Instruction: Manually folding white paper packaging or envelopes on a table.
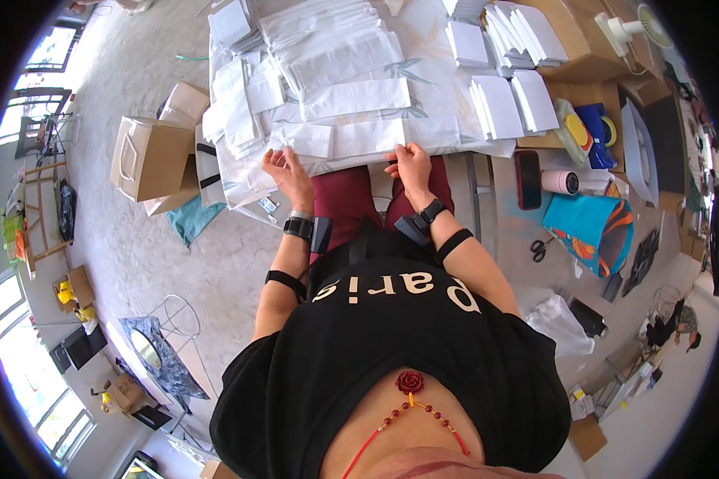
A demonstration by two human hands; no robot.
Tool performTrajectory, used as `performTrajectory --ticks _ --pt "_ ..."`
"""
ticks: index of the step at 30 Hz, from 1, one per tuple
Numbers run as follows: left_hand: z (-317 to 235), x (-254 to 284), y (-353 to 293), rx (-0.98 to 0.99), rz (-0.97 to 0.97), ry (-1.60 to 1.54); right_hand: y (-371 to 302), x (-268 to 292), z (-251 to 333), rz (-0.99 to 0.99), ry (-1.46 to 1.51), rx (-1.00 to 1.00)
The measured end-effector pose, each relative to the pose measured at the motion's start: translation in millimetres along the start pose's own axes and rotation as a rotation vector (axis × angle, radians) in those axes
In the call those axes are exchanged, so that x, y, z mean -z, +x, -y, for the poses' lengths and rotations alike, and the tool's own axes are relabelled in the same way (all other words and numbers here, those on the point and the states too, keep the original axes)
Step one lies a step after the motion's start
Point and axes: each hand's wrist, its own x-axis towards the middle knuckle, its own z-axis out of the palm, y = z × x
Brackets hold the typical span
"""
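Observation:
A long, thin white sleeve (367,136), flat and slightly see-through, lies along the near edge of the table. At its left end my left hand (289,174) has its fingers curled in, with the tips at the sleeve's front edge. My right hand (412,169) pinches the sleeve's right end between thumb and forefinger. Just beyond lies another white sleeve (355,98), in front of a large overlapping pile of white sleeves (335,52). More sleeves (236,108) are stacked at the left. My palms are turned partly out of sight.
Stacks of white cards or booklets (497,106) stand on the table's right. Beside them are a cardboard box (575,40), a small fan (635,30), a phone (527,180) and a pink cup (559,182). Brown boxes (156,158) stand left of the table; scissors (540,249) lie at the right.

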Motion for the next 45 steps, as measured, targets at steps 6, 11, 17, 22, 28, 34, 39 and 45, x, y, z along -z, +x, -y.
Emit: performTrajectory --ticks 6,11,17,22,28,34,39,45 --pt "15.1 0.4 0.2 -0.152 0.084 0.215 -2.6 1.6 6.1 -0.014 0.001 -0.015" --pt "17.6 -4.5 0.1 -0.142 0.104 0.195 -1.6 5.0 5.3 -0.033 0.004 -0.03" --pt "13.4 -6.8 -1.2 -0.109 0.102 0.208 -0.7 6.2 4.9 -0.044 0.014 -0.028" --pt "16.8 -5.0 0.6 -0.112 0.101 0.202 0.0 6.1 3.6 -0.048 0.029 -0.041" --pt "16.2 -6.8 0.3 -0.114 0.095 0.198 1.5 7.6 -0.3 -0.05 0.055 -0.045" --pt "17.6 -3.7 2.5 -0.112 0.126 0.169 1.4 7.2 -2.7 -0.061 0.096 -0.045" --pt "14.3 -1.6 -1.6 -0.386 -0.05 0.511 4.4 19.3 -11.5 -0.093 0.034 -0.017" --pt "-25.5 -31.1 -24.4 -0.639 0.191 0.546 27.1 76.3 13.2 -0.326 -0.666 0.63"
